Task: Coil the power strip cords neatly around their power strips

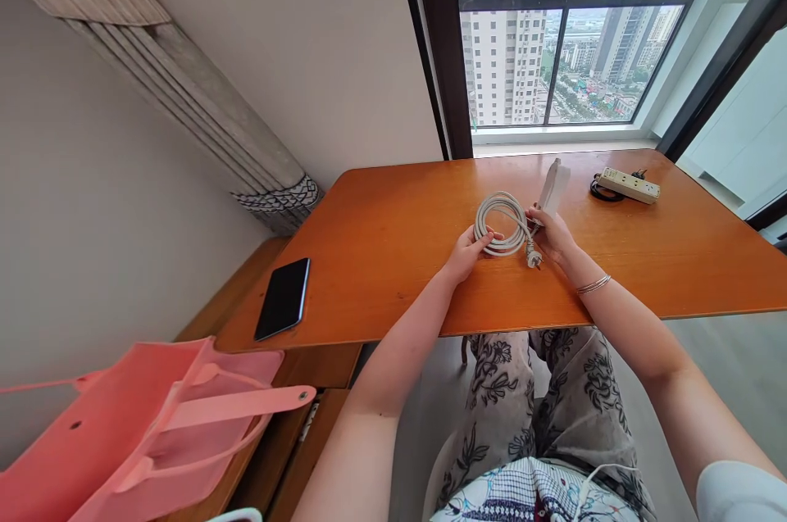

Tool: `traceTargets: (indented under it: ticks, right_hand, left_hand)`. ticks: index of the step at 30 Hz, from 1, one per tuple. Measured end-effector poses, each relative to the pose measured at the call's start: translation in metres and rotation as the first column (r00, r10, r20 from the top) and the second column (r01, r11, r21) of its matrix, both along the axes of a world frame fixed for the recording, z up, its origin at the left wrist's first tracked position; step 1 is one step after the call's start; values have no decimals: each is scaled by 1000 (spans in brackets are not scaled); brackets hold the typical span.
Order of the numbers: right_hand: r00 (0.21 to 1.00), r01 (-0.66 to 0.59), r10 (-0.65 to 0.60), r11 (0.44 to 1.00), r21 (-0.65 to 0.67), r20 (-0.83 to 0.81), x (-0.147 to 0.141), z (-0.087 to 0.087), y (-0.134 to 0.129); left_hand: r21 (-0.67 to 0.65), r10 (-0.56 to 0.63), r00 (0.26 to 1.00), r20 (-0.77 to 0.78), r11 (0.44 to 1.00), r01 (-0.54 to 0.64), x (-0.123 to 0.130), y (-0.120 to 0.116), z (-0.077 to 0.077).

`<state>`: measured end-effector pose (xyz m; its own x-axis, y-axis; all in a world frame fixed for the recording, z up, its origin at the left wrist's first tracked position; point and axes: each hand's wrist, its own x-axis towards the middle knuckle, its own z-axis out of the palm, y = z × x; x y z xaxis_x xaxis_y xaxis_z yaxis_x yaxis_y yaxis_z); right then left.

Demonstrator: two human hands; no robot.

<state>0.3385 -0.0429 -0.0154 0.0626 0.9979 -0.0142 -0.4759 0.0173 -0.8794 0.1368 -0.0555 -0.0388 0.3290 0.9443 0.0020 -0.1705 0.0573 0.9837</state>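
Two hands (pixel 510 242), one coiled cable (pixel 501 224), one phone (pixel 283 298), one power strip (pixel 630 185)

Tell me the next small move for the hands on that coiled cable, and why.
Probably tuck the loose plug into the coiled cable. The left hand pinches the coil's near edge on the table, the right hand holds the white power strip body upright, and the plug sticks out free between them.
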Motion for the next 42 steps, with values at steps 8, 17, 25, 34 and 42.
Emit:
traceTargets:
  ticks: [8, 17, 25, 34, 42]
  right_hand:
    - [979, -125, 104, 985, -116, -173, 2, 7, -5]
    - [955, -277, 275, 961, 4, -108, -1, 6, -13]
    - [987, -150, 150, 989, -4, 50, -9, 2, -16]
    - [972, -214, 207, 975, 53, 114, -13, 9, -28]
    - [978, -205, 200, 975, 88, 57, -12, 17, -32]
  left_hand:
    - [-55, 110, 974, 200, 993, -101, -3, -1, 6]
    - [-67, 33, 971, 235, 998, -18, -3, -3, 7]
    - [-101, 9, 991, 133, 995, 4, -4, -3, 12]
    - [-130, 44, 986, 162, 991, -23, -7, -4, 22]
    - [-140, -53, 971, 233, 986, 88, -12, -6, 22]
